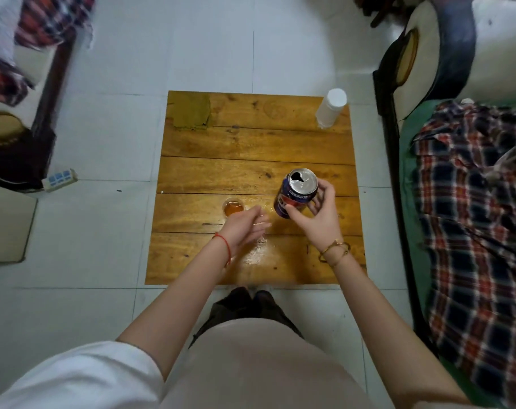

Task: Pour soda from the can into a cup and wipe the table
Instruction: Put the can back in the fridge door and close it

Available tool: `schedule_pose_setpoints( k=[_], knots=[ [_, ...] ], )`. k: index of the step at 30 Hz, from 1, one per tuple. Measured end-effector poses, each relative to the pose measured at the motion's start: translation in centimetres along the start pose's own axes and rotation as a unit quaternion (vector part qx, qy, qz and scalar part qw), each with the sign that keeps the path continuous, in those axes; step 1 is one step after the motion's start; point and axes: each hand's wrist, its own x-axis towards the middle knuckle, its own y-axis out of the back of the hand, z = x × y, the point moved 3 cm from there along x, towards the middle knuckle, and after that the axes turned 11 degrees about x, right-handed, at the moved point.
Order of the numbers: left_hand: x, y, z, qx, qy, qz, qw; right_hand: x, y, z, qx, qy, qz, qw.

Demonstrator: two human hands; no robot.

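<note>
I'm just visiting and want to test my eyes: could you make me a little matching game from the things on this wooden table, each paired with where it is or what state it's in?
Things:
1. soda can
2. small cup
3. white container
4. green cloth

Descriptions:
A. lying flat at the far left corner
B. standing at the far right corner
C. opened, gripped by the right hand
D. holding amber liquid, just beyond the left hand

Pairs: 1-C, 2-D, 3-B, 4-A

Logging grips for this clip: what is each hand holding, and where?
Right hand grips the soda can around its side. Left hand holds nothing.
</note>
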Motion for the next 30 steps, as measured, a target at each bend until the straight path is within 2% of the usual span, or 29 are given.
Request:
schedule_pose_setpoints(
  k=[13,19,24,30],
  knots=[
    [-8.2,0.8,1.2,-0.064,-0.079,-0.006,0.995,-6.1,-2.5,-4.7,0.023,0.05,-0.059,0.997],
    [-13.2,1.4,0.2,-0.081,-0.108,0.016,0.991,-8.1,-2.9,-6.1,0.03,0.06,-0.122,0.99],
    [-16.8,1.1,-3.0,-0.124,-0.134,0.064,0.981,-10.6,-3.2,-6.1,0.012,0.074,-0.192,0.979],
    [-21.3,-0.8,-9.9,-0.194,-0.143,0.135,0.961,-15.6,-3.2,-5.2,-0.01,0.078,-0.294,0.953]
  ],
)
